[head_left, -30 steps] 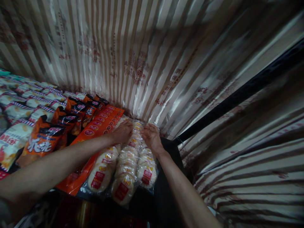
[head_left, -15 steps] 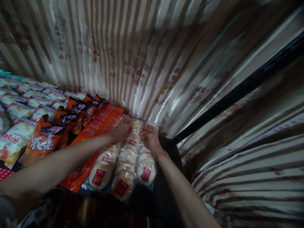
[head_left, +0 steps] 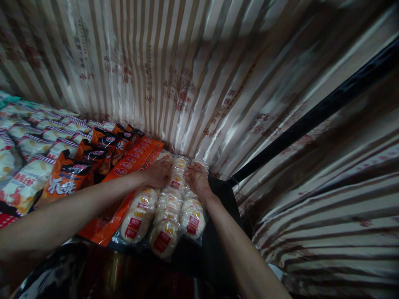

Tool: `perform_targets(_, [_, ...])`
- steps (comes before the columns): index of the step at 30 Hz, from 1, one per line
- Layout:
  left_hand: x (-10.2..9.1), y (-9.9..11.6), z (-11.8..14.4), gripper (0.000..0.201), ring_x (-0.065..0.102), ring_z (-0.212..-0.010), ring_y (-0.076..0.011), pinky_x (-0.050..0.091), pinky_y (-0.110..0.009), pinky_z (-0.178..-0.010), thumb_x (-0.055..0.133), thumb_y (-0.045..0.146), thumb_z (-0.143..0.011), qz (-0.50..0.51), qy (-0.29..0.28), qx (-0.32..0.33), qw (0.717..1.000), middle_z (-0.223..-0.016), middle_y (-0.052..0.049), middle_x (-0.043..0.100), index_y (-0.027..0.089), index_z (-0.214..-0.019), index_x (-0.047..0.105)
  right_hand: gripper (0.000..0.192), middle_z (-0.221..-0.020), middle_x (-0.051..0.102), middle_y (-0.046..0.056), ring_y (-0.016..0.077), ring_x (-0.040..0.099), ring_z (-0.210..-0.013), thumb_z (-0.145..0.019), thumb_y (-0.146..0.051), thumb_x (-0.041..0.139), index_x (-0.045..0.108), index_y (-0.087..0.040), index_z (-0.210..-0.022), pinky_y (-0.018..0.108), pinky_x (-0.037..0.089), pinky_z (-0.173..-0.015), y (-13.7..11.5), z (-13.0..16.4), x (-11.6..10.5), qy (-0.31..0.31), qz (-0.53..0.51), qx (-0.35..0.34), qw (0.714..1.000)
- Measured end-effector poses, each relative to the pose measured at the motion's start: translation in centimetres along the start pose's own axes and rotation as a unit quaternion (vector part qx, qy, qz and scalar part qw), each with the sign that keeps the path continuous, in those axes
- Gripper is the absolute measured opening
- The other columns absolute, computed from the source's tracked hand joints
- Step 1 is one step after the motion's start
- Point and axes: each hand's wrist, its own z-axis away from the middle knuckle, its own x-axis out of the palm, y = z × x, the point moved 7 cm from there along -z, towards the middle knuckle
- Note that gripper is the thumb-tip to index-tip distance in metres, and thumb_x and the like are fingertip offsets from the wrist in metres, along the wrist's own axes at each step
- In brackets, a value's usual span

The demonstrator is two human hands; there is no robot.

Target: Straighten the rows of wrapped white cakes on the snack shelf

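Observation:
A clear plastic pack of round rice crackers [head_left: 165, 211] with red and yellow labels lies on a dark shelf surface, three rows side by side. My left hand [head_left: 158, 172] rests palm down on the far left part of the pack. My right hand [head_left: 197, 179] presses on the far right part, fingers curled over the wrapping. Both hands sit close together near the pack's far end, by the striped curtain. A long orange snack pack [head_left: 131, 166] lies directly to the left of the cracker pack, under my left forearm.
Orange and black snack bags [head_left: 68, 178] and white striped bags [head_left: 28, 145] fill the shelf to the left. A shiny striped curtain [head_left: 174, 74] hangs behind and to the right. A black bar [head_left: 311, 124] runs diagonally on the right.
Both hands stay on the cracker pack, which has shifted slightly toward the curtain. The view has drifted a little; the pack looks a bit higher in the frame.

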Motion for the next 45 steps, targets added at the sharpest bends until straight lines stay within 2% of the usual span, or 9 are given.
perform_targets(3, [0.0,0.3,-0.1,0.019,0.045,-0.128,-0.0226,0.018,-0.040,-0.118,0.056,0.023,-0.080,0.009,-0.015,-0.005,1.000,-0.120,-0.004,0.065,0.021,-0.093,0.070,0.017,-0.085,0.072,0.002,0.0214,0.060,-0.106,-0.071,-0.013,0.060,0.062,-0.027,-0.061,0.044,0.035,-0.108,-0.3,-0.1,-0.1,0.008,-0.008,-0.022,1.000])
perform_targets(8, [0.0,0.7,-0.2,0.013,0.037,-0.134,-0.0255,0.019,-0.044,-0.118,0.061,0.023,-0.079,0.005,-0.044,-0.018,0.999,-0.124,-0.006,0.063,0.019,-0.083,0.072,0.018,-0.078,0.071,0.001,0.0211,0.062,-0.102,-0.069,-0.010,0.059,0.060,-0.026,-0.059,0.045,0.037,-0.107,-0.3,-0.2,0.1,0.021,-0.005,-0.038,0.999])
perform_targets(13, [0.0,0.9,-0.5,0.011,0.043,-0.129,-0.0217,0.017,-0.046,-0.118,0.064,0.020,-0.077,0.044,-0.057,-0.005,0.997,-0.109,0.001,0.070,0.026,-0.080,0.073,0.019,-0.080,0.071,0.000,0.0198,0.062,-0.102,-0.071,-0.011,0.059,0.061,-0.027,-0.060,0.042,0.036,-0.108,-0.3,-0.3,0.3,0.010,-0.009,-0.032,0.999])
perform_targets(20, [-0.1,1.2,-1.2,0.007,0.050,-0.120,-0.0236,0.018,-0.045,-0.117,0.067,0.024,-0.077,0.044,-0.091,0.017,0.995,-0.108,-0.002,0.068,0.021,-0.072,0.070,0.017,-0.087,0.072,0.001,0.0224,0.060,-0.107,-0.070,-0.014,0.061,0.061,-0.027,-0.059,0.044,0.038,-0.107,-0.5,-0.3,-0.2,0.028,-0.012,-0.017,0.999])
perform_targets(23, [0.1,1.2,-1.4,0.006,0.052,-0.116,-0.0221,0.017,-0.044,-0.117,0.067,0.023,-0.075,0.035,-0.098,0.024,0.994,-0.102,-0.002,0.069,0.021,-0.071,0.070,0.019,-0.081,0.072,0.001,0.0207,0.062,-0.102,-0.069,-0.012,0.059,0.059,-0.027,-0.058,0.044,0.037,-0.108,-0.7,-0.3,-0.2,0.023,-0.018,-0.028,0.999])
perform_targets(31, [0.5,1.1,-1.3,0.006,0.056,-0.109,-0.0197,0.024,-0.039,-0.116,0.064,0.019,-0.077,0.023,-0.041,0.005,0.999,-0.100,-0.005,0.067,0.018,-0.073,0.068,0.017,-0.078,0.071,0.000,0.0205,0.063,-0.099,-0.072,-0.016,0.058,0.062,-0.028,-0.060,0.043,0.035,-0.109,-0.7,-0.3,-0.1,0.013,-0.020,-0.042,0.999])
perform_targets(36, [0.0,1.3,-1.2,0.008,0.056,-0.109,-0.0201,0.025,-0.038,-0.116,0.060,0.014,-0.076,0.015,-0.018,-0.006,1.000,-0.097,-0.007,0.067,0.016,-0.070,0.065,0.013,-0.083,0.071,0.002,0.0202,0.063,-0.099,-0.073,-0.018,0.062,0.064,-0.027,-0.064,0.044,0.035,-0.109,-0.2,-0.1,0.1,0.035,-0.028,-0.038,0.998])
perform_targets(41, [-0.2,1.0,-1.2,0.010,0.059,-0.103,-0.0197,0.031,-0.040,-0.113,0.056,0.011,-0.077,0.014,0.004,-0.034,0.999,-0.095,-0.007,0.068,0.016,-0.075,0.065,0.011,-0.089,0.072,0.003,0.0216,0.061,-0.105,-0.075,-0.017,0.063,0.066,-0.026,-0.071,0.047,0.036,-0.107,-0.4,0.0,0.0,0.025,-0.030,-0.039,0.998])
perform_targets(45, [0.0,0.9,-1.1,0.013,0.059,-0.105,-0.0200,0.032,-0.040,-0.113,0.054,0.010,-0.077,0.016,0.017,-0.034,0.999,-0.095,-0.007,0.068,0.015,-0.079,0.066,0.005,-0.098,0.070,0.007,0.0245,0.055,-0.114,-0.077,-0.022,0.065,0.068,-0.025,-0.079,0.050,0.037,-0.106,-1.0,0.5,-1.0,0.044,-0.023,-0.034,0.998])
